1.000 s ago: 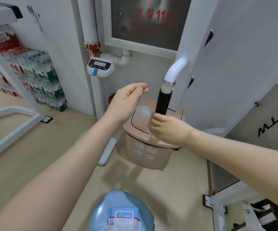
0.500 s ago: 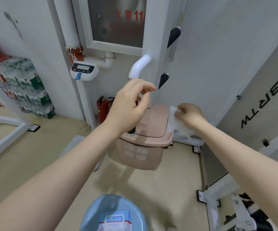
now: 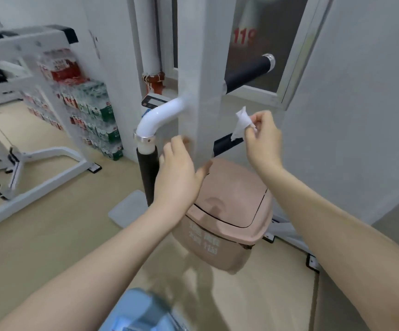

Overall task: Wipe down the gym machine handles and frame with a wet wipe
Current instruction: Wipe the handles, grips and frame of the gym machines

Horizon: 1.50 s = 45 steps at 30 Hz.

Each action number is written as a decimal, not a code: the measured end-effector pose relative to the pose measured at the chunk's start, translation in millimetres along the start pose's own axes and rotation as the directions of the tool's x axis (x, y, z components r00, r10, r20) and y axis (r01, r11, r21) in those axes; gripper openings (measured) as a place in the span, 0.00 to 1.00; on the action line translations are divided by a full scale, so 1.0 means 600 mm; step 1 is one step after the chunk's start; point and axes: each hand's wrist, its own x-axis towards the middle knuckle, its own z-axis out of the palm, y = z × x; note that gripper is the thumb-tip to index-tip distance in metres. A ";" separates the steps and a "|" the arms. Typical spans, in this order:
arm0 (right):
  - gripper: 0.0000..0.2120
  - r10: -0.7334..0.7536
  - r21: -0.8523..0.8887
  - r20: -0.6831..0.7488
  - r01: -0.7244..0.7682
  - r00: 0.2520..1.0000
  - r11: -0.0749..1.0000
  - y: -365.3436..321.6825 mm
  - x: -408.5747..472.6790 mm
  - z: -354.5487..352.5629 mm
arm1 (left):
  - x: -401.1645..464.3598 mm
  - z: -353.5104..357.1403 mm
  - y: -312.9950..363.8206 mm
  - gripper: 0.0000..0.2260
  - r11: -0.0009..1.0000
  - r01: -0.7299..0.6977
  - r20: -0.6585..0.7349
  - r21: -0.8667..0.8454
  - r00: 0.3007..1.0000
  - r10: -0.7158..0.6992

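A white upright post of the gym machine frame [image 3: 202,75] stands in the middle. A curved white bar with a black foam handle [image 3: 148,173] hangs down on its left. A second black handle [image 3: 248,75] sticks out to the upper right. My right hand [image 3: 263,137] pinches a crumpled white wet wipe [image 3: 241,124] just right of the post. My left hand [image 3: 178,173] is spread, fingers apart, between the hanging handle and the post, holding nothing.
A pink lidded bin [image 3: 227,216] sits on the floor right below my hands. A blue stool top [image 3: 141,311] with a wipe pack is at the bottom edge. Another white machine frame [image 3: 38,163] and stacked bottle packs [image 3: 91,115] stand at the left.
The view has swung left. My right hand has risen with the wipe beside the post. My left hand has let go of its pinch and spread near the hanging handle.
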 end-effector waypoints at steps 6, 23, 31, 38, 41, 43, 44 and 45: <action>0.08 -0.314 -0.324 0.279 0.397 0.908 0.859 0.032 0.010 0.058 | -0.010 0.051 -0.005 0.23 0.798 -0.311 -0.341 0.517 0.780 0.525; 0.35 -0.716 -0.037 0.534 0.858 0.450 0.512 0.104 0.007 0.037 | 0.017 0.054 -0.014 0.18 0.623 -0.292 -0.250 0.725 0.731 0.634; 0.20 -0.671 -0.261 0.451 0.806 0.588 0.531 0.108 0.066 0.055 | 0.035 0.055 -0.031 0.18 0.602 -0.303 -0.237 0.739 0.720 0.653; 0.09 -0.808 -0.341 0.425 0.899 0.408 0.275 0.092 0.068 0.088 | 0.042 0.052 -0.036 0.25 0.605 -0.321 -0.234 0.729 0.713 0.661; 0.10 -0.770 -0.406 0.446 0.870 0.455 0.279 0.083 0.073 0.089 | 0.042 0.049 -0.039 0.26 0.605 -0.325 -0.226 0.727 0.719 0.658; 0.05 -0.785 -0.279 0.497 0.925 0.370 0.259 0.073 0.065 0.096 | 0.042 0.049 -0.039 0.26 0.601 -0.326 -0.221 0.729 0.719 0.659; 0.08 -0.792 -0.210 0.520 0.947 0.320 0.245 0.070 0.065 0.096 | 0.042 0.050 -0.040 0.27 0.599 -0.327 -0.217 0.731 0.721 0.659; 0.09 -0.788 -0.162 0.544 0.957 0.289 0.240 0.072 0.071 0.091 | 0.042 0.050 -0.041 0.28 0.597 -0.329 -0.213 0.731 0.722 0.659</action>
